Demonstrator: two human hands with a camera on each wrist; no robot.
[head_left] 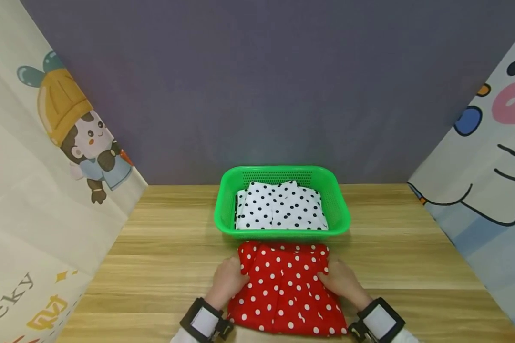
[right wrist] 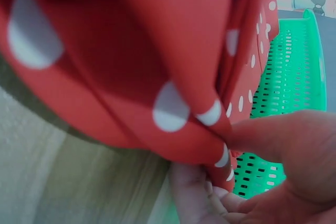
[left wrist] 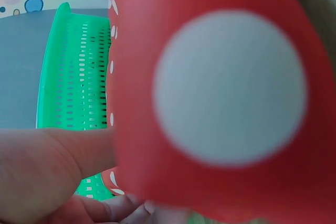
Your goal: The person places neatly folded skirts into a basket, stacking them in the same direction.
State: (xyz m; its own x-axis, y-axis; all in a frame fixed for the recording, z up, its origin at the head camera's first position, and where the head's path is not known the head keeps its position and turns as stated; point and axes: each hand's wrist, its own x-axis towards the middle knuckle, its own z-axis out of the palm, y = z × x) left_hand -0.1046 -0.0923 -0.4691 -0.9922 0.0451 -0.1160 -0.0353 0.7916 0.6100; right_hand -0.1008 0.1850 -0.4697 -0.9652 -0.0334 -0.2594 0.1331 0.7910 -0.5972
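A folded red cloth with white dots [head_left: 285,290] lies on the wooden table [head_left: 154,267], just in front of a green plastic basket [head_left: 223,209]. My left hand [head_left: 228,280] grips the cloth's left edge and my right hand [head_left: 342,281] grips its right edge. In the left wrist view the red cloth [left wrist: 220,93] fills most of the picture, with the thumb [left wrist: 58,156] beside it and the basket [left wrist: 73,77] behind. The right wrist view shows fingers [right wrist: 199,192] pinching the red cloth [right wrist: 136,66] near the basket [right wrist: 294,66]. A folded white cloth with black dots [head_left: 281,207] lies inside the basket.
A grey backdrop [head_left: 266,81] stands behind the table. Cartoon-printed curtains hang at the left [head_left: 47,166] and right [head_left: 489,157] sides. Bare wooden table surface stretches to either side of the basket and the cloth.
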